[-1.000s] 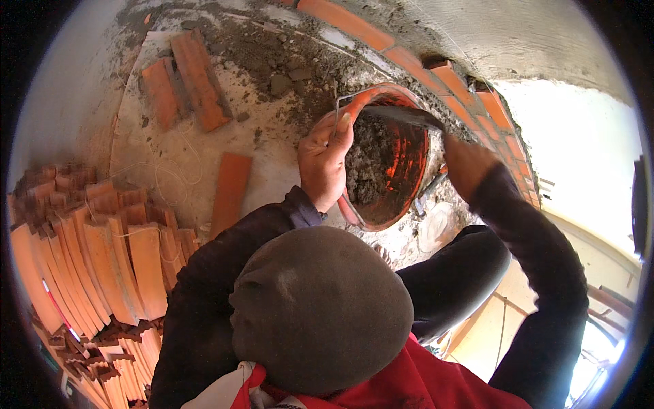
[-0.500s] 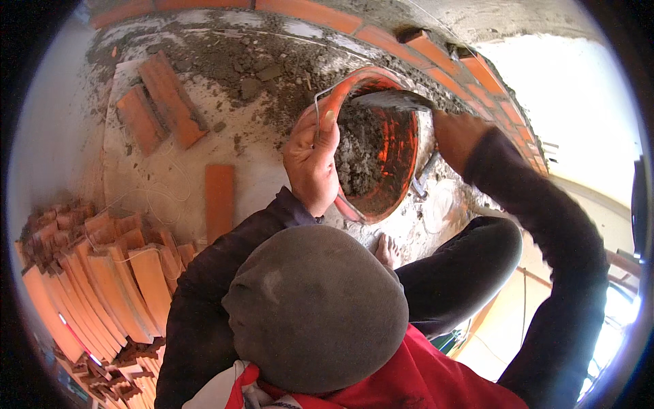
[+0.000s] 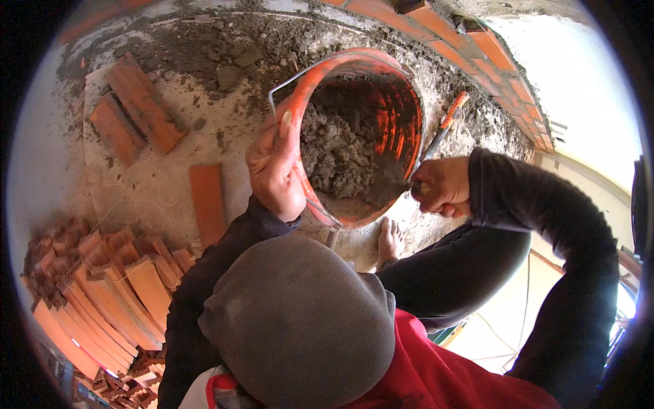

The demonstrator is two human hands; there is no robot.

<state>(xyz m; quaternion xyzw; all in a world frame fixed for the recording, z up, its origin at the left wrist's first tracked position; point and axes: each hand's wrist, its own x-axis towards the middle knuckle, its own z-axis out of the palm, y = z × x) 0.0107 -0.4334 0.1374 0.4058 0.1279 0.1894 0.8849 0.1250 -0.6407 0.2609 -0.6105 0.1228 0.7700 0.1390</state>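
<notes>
An orange bucket is tilted in front of me, its mouth facing me, with grey wet mortar inside. My left hand grips the bucket's left rim, thumb over the edge. At the bucket's lower right rim, my right hand is closed round the handle of a trowel. The trowel blade reaches into the bucket beside the mortar, smeared grey. Most of the trowel handle is hidden in my fist. The bucket's wire handle sticks out on the left.
An orange-handled tool lies right of the bucket. A low brick wall curves along the far and right side, with spilled mortar at its foot. Loose bricks lie left; a brick stack stands near left. My bare foot is below the bucket.
The trowel has swung from the bucket's upper part down to its lower right rim as my right hand came nearer me. The bucket's mouth has turned more toward me.
</notes>
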